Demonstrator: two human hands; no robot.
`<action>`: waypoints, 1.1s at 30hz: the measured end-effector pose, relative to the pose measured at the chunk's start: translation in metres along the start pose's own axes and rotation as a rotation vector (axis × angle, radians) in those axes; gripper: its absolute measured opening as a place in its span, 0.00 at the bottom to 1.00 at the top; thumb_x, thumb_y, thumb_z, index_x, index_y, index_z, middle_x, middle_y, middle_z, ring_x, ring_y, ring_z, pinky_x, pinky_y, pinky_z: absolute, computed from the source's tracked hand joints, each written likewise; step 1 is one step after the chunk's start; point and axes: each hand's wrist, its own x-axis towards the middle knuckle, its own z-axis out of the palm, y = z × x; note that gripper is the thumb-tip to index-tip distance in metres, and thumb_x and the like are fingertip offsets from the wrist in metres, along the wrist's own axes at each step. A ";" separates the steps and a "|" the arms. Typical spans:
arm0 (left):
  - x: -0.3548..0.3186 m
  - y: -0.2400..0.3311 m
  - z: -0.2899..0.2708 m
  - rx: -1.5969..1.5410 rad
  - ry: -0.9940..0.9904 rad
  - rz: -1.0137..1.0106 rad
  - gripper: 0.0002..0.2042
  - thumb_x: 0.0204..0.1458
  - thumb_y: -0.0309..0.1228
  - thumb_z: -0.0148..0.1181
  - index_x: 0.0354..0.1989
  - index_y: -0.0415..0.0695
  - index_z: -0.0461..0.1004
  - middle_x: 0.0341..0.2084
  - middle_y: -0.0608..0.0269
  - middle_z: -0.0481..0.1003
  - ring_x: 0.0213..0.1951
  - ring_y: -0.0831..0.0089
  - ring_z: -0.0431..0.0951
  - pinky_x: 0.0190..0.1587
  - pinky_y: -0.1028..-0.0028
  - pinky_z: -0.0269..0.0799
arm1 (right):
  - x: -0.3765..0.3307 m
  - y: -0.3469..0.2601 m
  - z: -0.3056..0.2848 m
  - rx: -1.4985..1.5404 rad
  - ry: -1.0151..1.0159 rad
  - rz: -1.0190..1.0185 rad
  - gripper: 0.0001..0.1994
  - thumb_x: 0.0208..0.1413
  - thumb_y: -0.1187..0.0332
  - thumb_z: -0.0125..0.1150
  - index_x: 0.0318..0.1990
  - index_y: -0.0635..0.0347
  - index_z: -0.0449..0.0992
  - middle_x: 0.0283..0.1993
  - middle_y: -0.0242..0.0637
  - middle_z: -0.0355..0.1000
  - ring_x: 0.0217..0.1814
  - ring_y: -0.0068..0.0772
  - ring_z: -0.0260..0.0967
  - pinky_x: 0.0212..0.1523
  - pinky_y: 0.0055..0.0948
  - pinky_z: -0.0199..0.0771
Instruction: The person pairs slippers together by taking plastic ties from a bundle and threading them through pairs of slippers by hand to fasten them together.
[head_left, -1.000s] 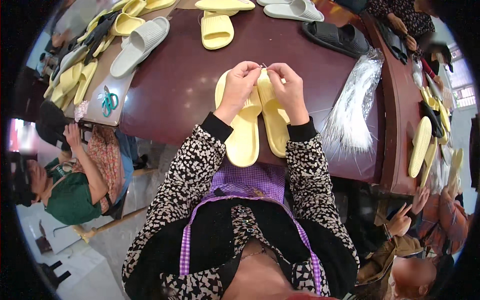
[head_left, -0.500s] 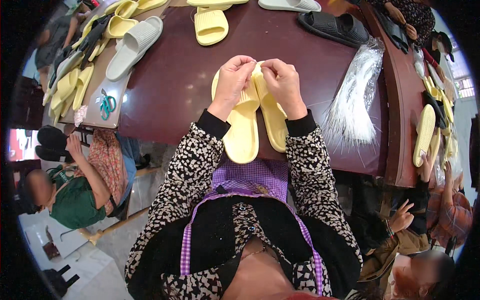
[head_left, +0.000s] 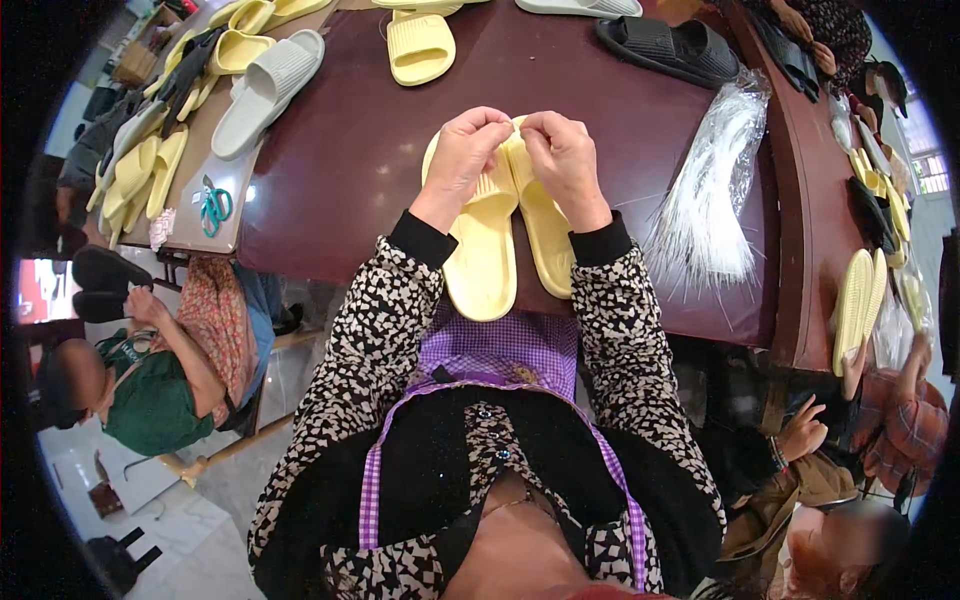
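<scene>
A pair of pale yellow slide slippers (head_left: 497, 250) lies side by side on the dark red table (head_left: 350, 170), heels hanging over the near edge. My left hand (head_left: 462, 160) pinches the strap of the left slipper near its toe end. My right hand (head_left: 562, 160) pinches the strap of the right slipper. The fingertips of both hands meet above the straps, and whatever is between them is hidden.
A bundle of clear plastic ties (head_left: 705, 190) lies right of my hands. More yellow slippers (head_left: 420, 45), a grey one (head_left: 268, 90) and a black one (head_left: 665, 48) lie further back. Teal scissors (head_left: 213, 205) rest at the left. Seated people are at lower left (head_left: 150, 370) and lower right (head_left: 850, 480).
The hands and slipper pair stay in nearly the same place; my fingers have shifted slightly at the straps.
</scene>
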 end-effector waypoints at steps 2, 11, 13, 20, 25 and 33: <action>0.001 -0.001 -0.002 -0.007 -0.019 -0.012 0.02 0.50 0.26 0.59 0.28 0.43 0.76 0.20 0.77 0.71 0.18 0.90 0.64 0.19 0.87 0.58 | -0.001 -0.001 0.000 -0.017 -0.005 -0.041 0.01 0.46 0.77 0.57 0.26 0.61 0.73 0.23 0.41 0.71 0.27 0.41 0.71 0.30 0.35 0.68; 0.001 0.002 0.000 -0.011 -0.075 -0.071 0.02 0.52 0.25 0.57 0.31 0.45 0.76 0.20 0.77 0.70 0.18 0.89 0.62 0.21 0.86 0.58 | -0.003 0.008 0.001 -0.018 -0.043 0.010 0.02 0.48 0.77 0.59 0.30 0.61 0.75 0.28 0.40 0.73 0.30 0.38 0.69 0.33 0.31 0.69; 0.001 0.003 0.000 -0.013 -0.058 -0.062 0.02 0.52 0.25 0.57 0.30 0.45 0.76 0.19 0.77 0.70 0.19 0.89 0.62 0.21 0.85 0.59 | -0.001 0.007 0.002 0.022 -0.059 0.046 0.02 0.48 0.77 0.59 0.30 0.61 0.75 0.28 0.40 0.73 0.31 0.38 0.70 0.34 0.31 0.69; 0.004 0.003 0.001 0.027 0.006 0.035 0.03 0.53 0.25 0.56 0.34 0.43 0.75 0.24 0.73 0.72 0.23 0.88 0.67 0.25 0.84 0.64 | 0.008 0.010 -0.005 -0.016 0.017 -0.035 0.02 0.49 0.79 0.58 0.30 0.63 0.75 0.30 0.41 0.74 0.35 0.36 0.73 0.37 0.28 0.71; -0.013 0.014 -0.021 0.147 0.222 0.209 0.09 0.54 0.23 0.54 0.43 0.38 0.71 0.32 0.68 0.72 0.28 0.83 0.71 0.30 0.82 0.69 | -0.001 -0.020 -0.039 -0.110 -0.004 0.056 0.04 0.51 0.78 0.56 0.35 0.66 0.74 0.30 0.42 0.73 0.33 0.37 0.72 0.35 0.28 0.71; -0.023 -0.035 -0.058 0.529 0.425 0.293 0.10 0.53 0.22 0.52 0.44 0.36 0.70 0.34 0.63 0.73 0.31 0.78 0.74 0.34 0.78 0.71 | -0.015 -0.013 -0.047 -0.277 -0.502 0.359 0.19 0.50 0.71 0.61 0.50 0.62 0.68 0.32 0.47 0.73 0.31 0.44 0.73 0.32 0.35 0.72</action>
